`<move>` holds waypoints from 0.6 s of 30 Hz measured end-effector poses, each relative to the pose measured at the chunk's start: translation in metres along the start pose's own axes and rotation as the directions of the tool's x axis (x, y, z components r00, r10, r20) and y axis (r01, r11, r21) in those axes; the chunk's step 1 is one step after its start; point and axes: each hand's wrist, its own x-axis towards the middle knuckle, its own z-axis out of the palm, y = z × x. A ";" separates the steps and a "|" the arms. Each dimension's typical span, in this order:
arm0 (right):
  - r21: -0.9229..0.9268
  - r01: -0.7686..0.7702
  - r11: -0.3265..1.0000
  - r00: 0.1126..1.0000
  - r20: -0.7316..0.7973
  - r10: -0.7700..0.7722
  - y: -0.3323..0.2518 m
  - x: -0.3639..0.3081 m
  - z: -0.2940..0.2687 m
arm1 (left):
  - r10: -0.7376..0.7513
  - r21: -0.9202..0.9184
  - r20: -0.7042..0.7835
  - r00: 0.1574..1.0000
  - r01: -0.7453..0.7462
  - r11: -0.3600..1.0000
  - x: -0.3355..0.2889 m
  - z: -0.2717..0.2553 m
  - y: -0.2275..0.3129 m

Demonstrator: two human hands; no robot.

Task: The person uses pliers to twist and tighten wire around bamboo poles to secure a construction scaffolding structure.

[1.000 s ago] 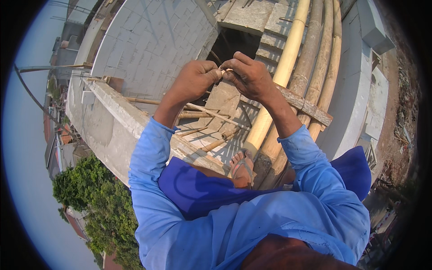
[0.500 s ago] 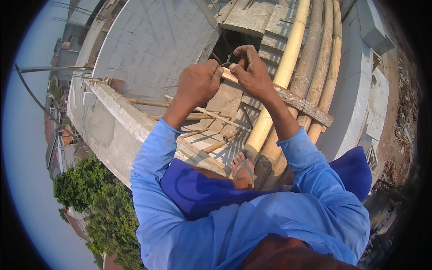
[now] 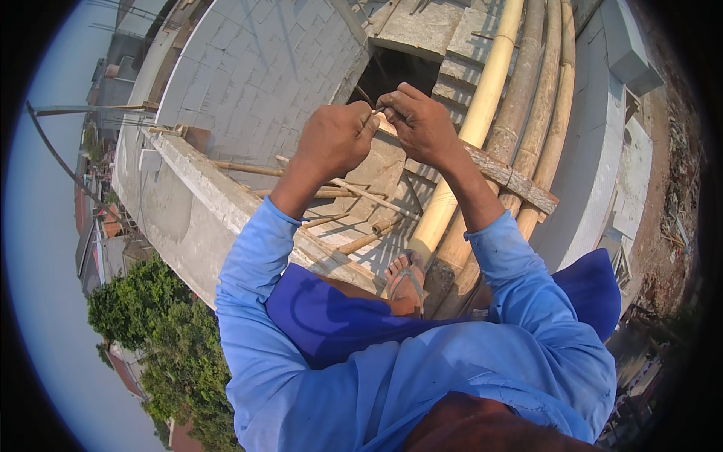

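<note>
My left hand (image 3: 333, 142) is closed, with thumb and forefinger pinched. My right hand (image 3: 423, 126) is pinched too, its fingertips meeting those of the left. Something thin shows between them, too small and too covered to name. Both hands are just above the far-left end of a wooden batten (image 3: 520, 183) that lies across several bamboo poles (image 3: 491, 84). The nearest pole is pale yellow; the others are browner. Thin tie material circles the batten near its right part.
A dark opening (image 3: 397, 74) lies beyond my hands, beside concrete steps (image 3: 456, 90). On the left run a grey block wall (image 3: 245, 71) and a concrete ledge (image 3: 203, 188). Loose bamboo pieces (image 3: 360, 242) lie below. My sandalled foot (image 3: 407, 280) is beside the poles. A pale block wall (image 3: 595, 143) stands right.
My right fingers, earlier arched apart from the left hand with a thin dark piece visible between, have closed in toward the left fingertips. My left hand has barely moved.
</note>
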 end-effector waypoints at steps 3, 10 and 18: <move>0.182 -0.079 0.980 0.979 0.202 0.041 0.012 0.002 -0.004 | 0.184 0.128 -0.029 0.982 -0.179 0.975 -0.003 0.003 -0.005; 0.536 -0.497 0.682 0.854 0.443 0.273 -0.002 0.002 -0.016 | 0.101 0.059 -0.048 0.994 -0.099 0.993 0.002 -0.001 -0.013; 0.018 0.058 0.998 0.993 0.104 -0.059 -0.009 0.002 -0.012 | -0.164 -0.376 0.211 0.964 0.235 0.896 0.004 -0.011 -0.020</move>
